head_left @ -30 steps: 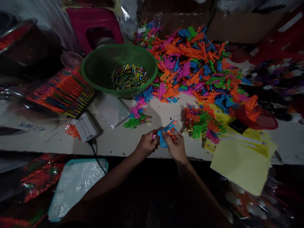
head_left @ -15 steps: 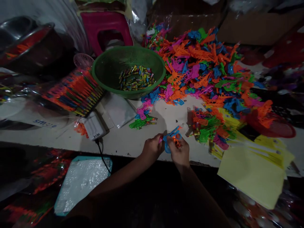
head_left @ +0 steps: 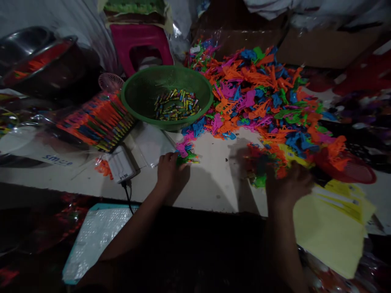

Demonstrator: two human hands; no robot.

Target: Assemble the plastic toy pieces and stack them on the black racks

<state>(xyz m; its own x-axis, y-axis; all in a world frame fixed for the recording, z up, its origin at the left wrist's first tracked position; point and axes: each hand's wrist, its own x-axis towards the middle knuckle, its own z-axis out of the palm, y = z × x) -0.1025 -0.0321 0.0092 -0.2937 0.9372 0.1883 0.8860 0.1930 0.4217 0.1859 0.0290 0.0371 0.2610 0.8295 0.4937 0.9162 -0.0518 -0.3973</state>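
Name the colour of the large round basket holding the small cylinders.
The basket is green, showing best in the head view.

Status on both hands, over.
Left hand at small toy cluster. Right hand blurred over the right-side pile. Grips unclear.

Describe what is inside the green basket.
Inside the green basket lies a loose layer of small, colourfully wrapped cylinders. Whatever their upper layer covers on the basket's floor cannot be seen.

A workshop, shown by the worktable heaped with loose plastic pieces beside cardboard boxes.
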